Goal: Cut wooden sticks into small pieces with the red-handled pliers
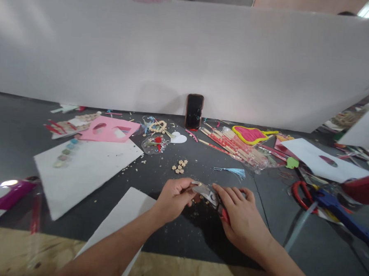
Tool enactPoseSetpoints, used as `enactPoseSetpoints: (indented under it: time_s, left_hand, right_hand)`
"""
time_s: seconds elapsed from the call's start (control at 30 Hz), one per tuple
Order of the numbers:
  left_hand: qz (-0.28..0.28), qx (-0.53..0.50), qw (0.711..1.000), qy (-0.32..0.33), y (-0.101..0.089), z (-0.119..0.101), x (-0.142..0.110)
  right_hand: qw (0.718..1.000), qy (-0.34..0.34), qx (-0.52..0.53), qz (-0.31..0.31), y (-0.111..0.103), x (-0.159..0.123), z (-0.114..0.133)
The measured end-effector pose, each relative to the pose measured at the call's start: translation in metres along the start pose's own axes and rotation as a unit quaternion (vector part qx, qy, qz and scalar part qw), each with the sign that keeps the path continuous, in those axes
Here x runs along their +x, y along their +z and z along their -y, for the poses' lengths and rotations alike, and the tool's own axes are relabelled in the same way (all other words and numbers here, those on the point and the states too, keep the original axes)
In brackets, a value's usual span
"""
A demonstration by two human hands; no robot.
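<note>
In the middle of the desk, my right hand [241, 211] is closed around red-handled pliers [210, 195] whose metal jaws point left. My left hand [175, 198] pinches at the tip of those jaws; whatever small thing its fingers hold is too hidden to name. Beneath the pliers lie tiny pale bits. Several flower-shaped wooden beads [179, 166] sit in a small cluster just beyond my left hand. A light blue tassel [232, 171] rests beyond my right hand.
A phone [194, 110] leans against the white panel [176, 51]. Wrapped red-and-wood sticks [233, 144] lie right of it. At far right are a blue glue gun [341, 212] and red-handled scissors [302, 195]. White sheets [77, 177] and pink cut paper [113, 130] cover the left.
</note>
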State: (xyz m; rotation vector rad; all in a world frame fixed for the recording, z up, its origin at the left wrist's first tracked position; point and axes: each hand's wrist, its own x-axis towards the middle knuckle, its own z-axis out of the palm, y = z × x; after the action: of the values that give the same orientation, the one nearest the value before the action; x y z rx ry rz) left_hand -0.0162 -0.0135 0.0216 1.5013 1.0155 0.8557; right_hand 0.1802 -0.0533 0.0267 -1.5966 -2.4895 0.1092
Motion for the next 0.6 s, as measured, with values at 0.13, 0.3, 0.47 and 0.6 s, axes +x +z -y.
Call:
enactPoseSetpoints:
  time_s: [0.13, 0.3, 0.47, 0.6]
  left_hand:
    - [0.002, 0.008, 1.0, -0.002, -0.0006, -0.0002, 0.0004]
    - [0.022, -0.023, 0.999, -0.021, -0.0031, 0.0003, 0.0016]
    - [0.061, -0.078, 0.994, -0.038, -0.0035, 0.0026, 0.0016]
    - [0.064, -0.096, 0.992, -0.045, -0.0019, 0.0023, 0.0004]
  right_hand:
    - [1.0, -0.008, -0.007, -0.002, -0.0004, -0.0003, -0.0007]
    - [1.0, 0.006, -0.009, 0.005, 0.0003, -0.0011, -0.0012]
    - [0.999, 0.016, 0.022, 0.025, -0.0022, -0.0016, -0.0014]
    - [0.999, 0.017, 0.022, 0.018, -0.0054, -0.0035, 0.0011]
